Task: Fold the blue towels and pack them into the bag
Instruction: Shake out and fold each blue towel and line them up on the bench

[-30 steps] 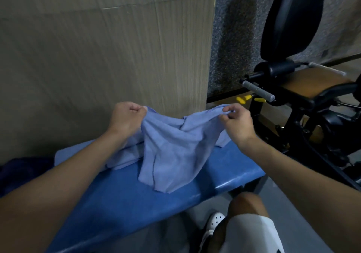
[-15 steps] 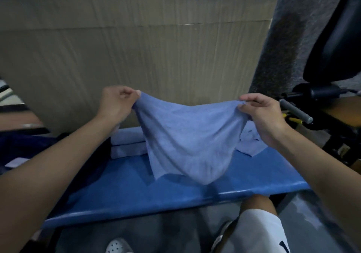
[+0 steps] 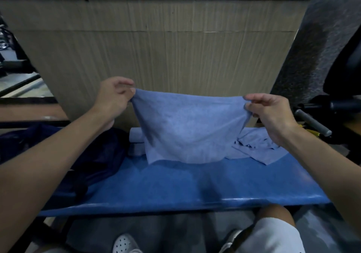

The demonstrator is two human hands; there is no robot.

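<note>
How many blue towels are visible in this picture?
4. The held towel hangs between the left hand and right hand; two folded towels lie together behind its left edge; a crumpled towel lies on the bench at right. More may be hidden.

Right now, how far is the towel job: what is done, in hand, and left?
Done: folded towels lie stacked on the bench beside the dark bag. In hand: the left hand and right hand pinch the top corners of one towel, spread open, not folded. Left: fold it, fold the crumpled towel at the right, then pack them into the bag.
</note>
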